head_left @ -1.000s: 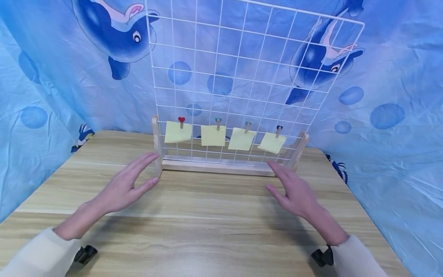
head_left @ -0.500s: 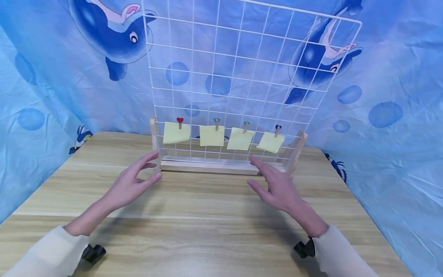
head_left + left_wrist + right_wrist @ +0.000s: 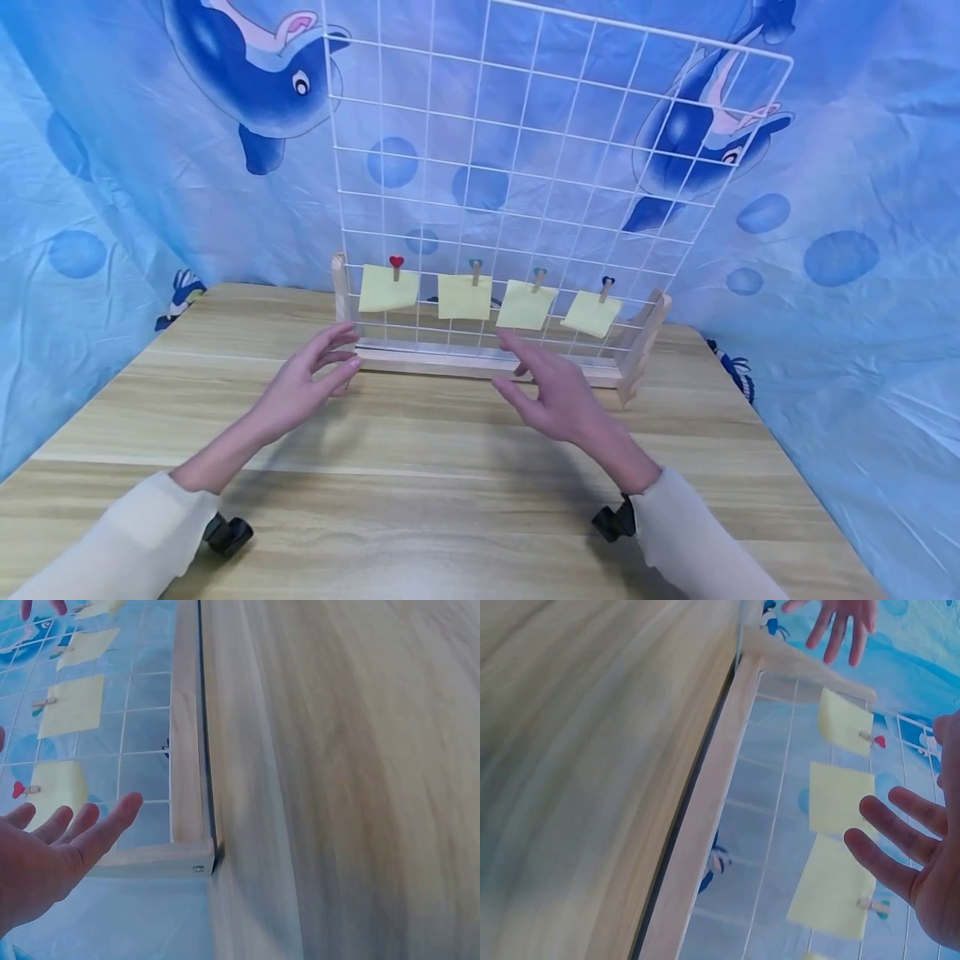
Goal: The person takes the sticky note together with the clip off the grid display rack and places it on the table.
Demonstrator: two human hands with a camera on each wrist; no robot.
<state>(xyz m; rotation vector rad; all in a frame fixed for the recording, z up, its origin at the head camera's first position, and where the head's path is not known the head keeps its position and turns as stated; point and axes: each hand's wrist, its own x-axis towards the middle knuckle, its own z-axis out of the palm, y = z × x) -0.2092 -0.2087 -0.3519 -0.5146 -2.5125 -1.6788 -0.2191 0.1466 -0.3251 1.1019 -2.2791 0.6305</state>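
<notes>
A white wire grid (image 3: 517,125) stands upright in a wooden base (image 3: 480,364) on the table. Small wooden clips hold several yellow sticky notes in a row along its lower part. The leftmost note (image 3: 388,288) hangs from a clip with a red heart (image 3: 396,262); the rightmost note (image 3: 592,313) hangs tilted under a dark heart clip (image 3: 607,288). My left hand (image 3: 303,379), fingers loosely bent, hovers before the base's left end and holds nothing. My right hand (image 3: 551,387) is raised before the third note (image 3: 527,305), fingers spread and bare, as the right wrist view also shows.
The wood-grain table (image 3: 420,500) spreads out in front of the grid. Behind and around hangs a blue curtain (image 3: 847,333) with dolphin prints. A black wrist camera (image 3: 228,536) sits at the left cuff, another camera (image 3: 615,521) at the right.
My right hand has moved left, from the base's right end toward the third note. My left hand has shifted slightly right, its fingers bending a little more. The notes hang as before.
</notes>
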